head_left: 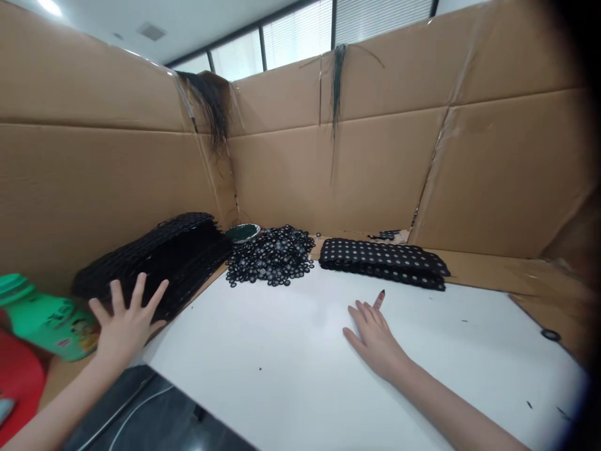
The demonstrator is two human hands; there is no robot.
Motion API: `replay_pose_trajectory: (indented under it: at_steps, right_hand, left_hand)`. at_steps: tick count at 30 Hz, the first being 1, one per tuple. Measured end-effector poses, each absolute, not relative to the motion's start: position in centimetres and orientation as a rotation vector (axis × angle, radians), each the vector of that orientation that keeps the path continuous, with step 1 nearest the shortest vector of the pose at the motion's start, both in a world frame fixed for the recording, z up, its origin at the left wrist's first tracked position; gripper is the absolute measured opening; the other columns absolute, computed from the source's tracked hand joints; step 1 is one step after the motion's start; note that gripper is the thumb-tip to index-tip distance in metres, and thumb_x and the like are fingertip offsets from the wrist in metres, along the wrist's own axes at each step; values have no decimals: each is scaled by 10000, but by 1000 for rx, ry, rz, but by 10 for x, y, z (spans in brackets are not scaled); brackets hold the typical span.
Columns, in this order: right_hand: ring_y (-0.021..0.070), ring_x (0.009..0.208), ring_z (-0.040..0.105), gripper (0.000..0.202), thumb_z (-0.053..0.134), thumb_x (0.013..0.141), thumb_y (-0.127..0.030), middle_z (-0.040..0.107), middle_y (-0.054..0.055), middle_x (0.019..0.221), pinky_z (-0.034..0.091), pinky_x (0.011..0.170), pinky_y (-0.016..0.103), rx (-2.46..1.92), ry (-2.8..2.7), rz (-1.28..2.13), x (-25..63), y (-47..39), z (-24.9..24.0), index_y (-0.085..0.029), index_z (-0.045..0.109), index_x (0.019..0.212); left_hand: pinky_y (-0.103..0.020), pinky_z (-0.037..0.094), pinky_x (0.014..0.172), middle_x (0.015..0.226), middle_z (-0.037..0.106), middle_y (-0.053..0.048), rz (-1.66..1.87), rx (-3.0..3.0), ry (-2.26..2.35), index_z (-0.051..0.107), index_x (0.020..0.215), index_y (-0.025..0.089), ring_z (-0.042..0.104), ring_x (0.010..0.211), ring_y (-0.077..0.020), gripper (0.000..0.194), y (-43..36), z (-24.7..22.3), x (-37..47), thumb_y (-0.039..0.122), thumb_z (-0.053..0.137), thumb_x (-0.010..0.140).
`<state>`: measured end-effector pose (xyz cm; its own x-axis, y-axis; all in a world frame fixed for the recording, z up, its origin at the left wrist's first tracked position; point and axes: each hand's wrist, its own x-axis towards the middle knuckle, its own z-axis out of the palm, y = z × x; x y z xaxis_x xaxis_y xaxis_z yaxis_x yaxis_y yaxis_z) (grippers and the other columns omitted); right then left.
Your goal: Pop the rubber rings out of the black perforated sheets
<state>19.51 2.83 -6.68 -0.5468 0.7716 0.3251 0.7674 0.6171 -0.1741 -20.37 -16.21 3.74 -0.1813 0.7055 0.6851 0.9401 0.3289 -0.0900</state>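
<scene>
Here, the left hand's (124, 326) fingers spread wide near the green bottle (54, 322), holding nothing.

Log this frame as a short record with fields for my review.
left hand: hand open, fingers spread, near green bottle and black stack
right hand: hand palm down, over white board; dark tip at one finger, nature unclear
board's far edge: heap of small black rings, white-dotted black bundle
behind: round dish
surround: cardboard walls, dark strands hanging
</scene>
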Motion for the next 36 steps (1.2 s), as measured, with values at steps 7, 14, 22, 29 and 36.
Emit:
replay_pose_trajectory:
  at_steps: [7,14,22,29,36]
  right_hand:
    - [296,1239,314,530,280,836,-469,403,144,1308,310,975,472,-1253,-2478,40,197,29,-70,-141,448,1218]
    - [288,1229,332,532,300,833,-473,418,130,1302,340,957,465,-1253,-2483,21,199,29,-72,-139,457,1217]
    - [291,1229,331,533,313,831,-481,423,120,1304,328,961,464,-1240,-2472,-42,200,32,-80,-149,463,1219]
    - [294,1233,327,532,299,832,-485,421,114,1308,277,978,506,-1271,-2482,-50,200,30,-81,-158,456,1222]
    - [297,1238,320,536,281,838,-485,400,109,1326,277,976,517,-1296,-2508,-14,199,29,-76,-161,449,1231]
  left_hand:
    - [-655,-113,946,1442,-95,58,-367,-1471,-1934,186,1342,352,-85,1256,-442,653,-109,47,-195,438,485,768]
    - [-659,-17,944,1429,-103,-130,-11,-1395,-1977,235,1348,229,-156,1264,-386,850,-45,58,-221,270,685,629]
    - [-623,-46,968,1428,-71,-161,15,-1420,-1962,313,1319,155,-196,1258,-367,927,-32,36,-244,117,749,502]
    - [-667,-19,931,1418,-117,-164,-49,-1351,-2014,212,1353,171,-187,1255,-387,983,-26,49,-245,278,747,536]
    - [-626,-59,958,1426,-71,-176,71,-1318,-1954,278,1332,141,-182,1263,-380,1007,-28,38,-248,193,782,462]
